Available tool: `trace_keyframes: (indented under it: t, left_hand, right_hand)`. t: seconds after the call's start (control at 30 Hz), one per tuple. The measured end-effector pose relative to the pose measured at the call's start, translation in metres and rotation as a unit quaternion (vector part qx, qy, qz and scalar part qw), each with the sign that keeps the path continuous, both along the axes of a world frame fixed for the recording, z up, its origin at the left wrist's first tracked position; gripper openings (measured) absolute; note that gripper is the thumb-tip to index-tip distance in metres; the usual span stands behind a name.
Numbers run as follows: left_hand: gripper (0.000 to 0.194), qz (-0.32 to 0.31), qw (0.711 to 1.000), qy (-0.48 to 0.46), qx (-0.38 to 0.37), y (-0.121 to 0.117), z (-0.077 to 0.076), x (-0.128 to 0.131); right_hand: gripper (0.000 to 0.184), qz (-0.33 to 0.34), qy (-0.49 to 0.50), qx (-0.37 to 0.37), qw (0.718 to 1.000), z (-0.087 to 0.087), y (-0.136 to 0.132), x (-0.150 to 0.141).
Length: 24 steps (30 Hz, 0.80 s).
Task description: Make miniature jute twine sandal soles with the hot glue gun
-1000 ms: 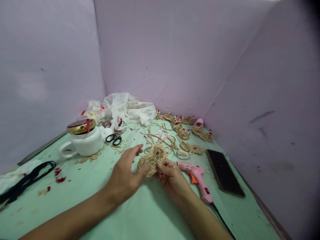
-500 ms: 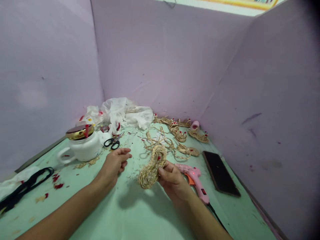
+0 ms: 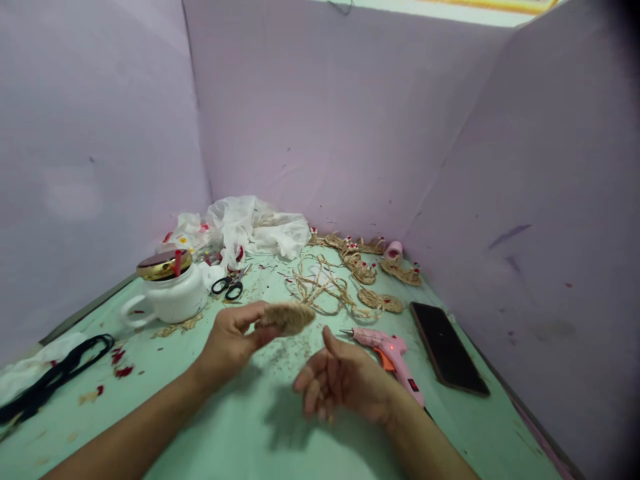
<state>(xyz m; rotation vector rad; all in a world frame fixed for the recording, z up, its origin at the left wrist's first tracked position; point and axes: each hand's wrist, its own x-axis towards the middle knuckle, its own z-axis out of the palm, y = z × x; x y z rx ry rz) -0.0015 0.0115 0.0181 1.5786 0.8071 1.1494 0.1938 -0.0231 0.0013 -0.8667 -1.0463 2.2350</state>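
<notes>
Left hand hides near end of blurred woven piece.

The bench is lit softly and rather dimly; the brightest strip is seen at the top right. A soft shadow is cast below the right hand. The woven piece is slightly blurred. The far upper-right corner is darkened, and the walls are slanted by wide-angle distortion.

Your green-topped table bears a pink glue gun beside your right hand and scissors beyond your left hand.
</notes>
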Motion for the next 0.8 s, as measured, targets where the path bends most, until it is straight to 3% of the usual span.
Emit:
trace_keyframes:
  t: [0.07, 0.13, 0.2, 0.27, 0.4, 0.57, 0.63, 0.67, 0.73, 0.77, 0.8]
  left_hand:
    - [0.015, 0.047, 0.983, -0.095, -0.150, 0.006, -0.003, -0.001]
    - [0.020, 0.058, 0.952, -0.155, -0.256, 0.010, -0.007, 0.001]
    - [0.020, 0.036, 0.932, -0.173, -0.316, 0.010, -0.011, 0.006]
    - [0.020, -0.008, 0.925, -0.183, -0.334, 0.006, -0.014, 0.012]
    - [0.024, -0.073, 0.921, -0.210, -0.320, 0.000, -0.017, 0.020]
    - [0.030, -0.051, 0.928, -0.175, -0.324, 0.001, -0.020, 0.020]
    - [0.029, -0.015, 0.930, -0.148, -0.337, 0.003, -0.021, 0.019]
    - [0.028, 0.007, 0.929, -0.138, -0.344, 0.005, -0.021, 0.018]
    - [0.024, 0.075, 0.925, -0.126, -0.350, 0.009, -0.022, 0.016]
    - [0.023, 0.098, 0.922, -0.126, -0.354, 0.012, -0.023, 0.014]
    - [0.023, 0.112, 0.915, -0.130, -0.365, 0.015, -0.024, 0.013]
  right_hand:
    - [0.058, -0.126, -0.050, 0.068, 0.988, 0.005, 0.002, 0.004]
    - [0.044, -0.295, -0.087, 0.163, 0.937, 0.007, 0.005, 0.006]
    - [0.030, -0.386, -0.131, 0.246, 0.879, 0.005, 0.008, 0.005]
    - [0.028, -0.375, -0.187, 0.309, 0.854, 0.001, 0.009, 0.002]
    - [0.025, -0.287, -0.260, 0.340, 0.857, -0.009, 0.009, -0.009]
    - [0.024, -0.293, -0.265, 0.325, 0.859, -0.011, 0.007, -0.018]
    - [0.026, -0.313, -0.288, 0.334, 0.841, -0.005, 0.007, -0.008]
    - [0.026, -0.338, -0.307, 0.339, 0.823, 0.000, 0.008, 0.003]
    - [0.031, -0.407, -0.367, 0.349, 0.760, 0.015, 0.015, 0.036]
    - [0.037, -0.429, -0.418, 0.362, 0.715, 0.023, 0.021, 0.057]
    - [0.045, -0.443, -0.502, 0.376, 0.641, 0.030, 0.027, 0.079]
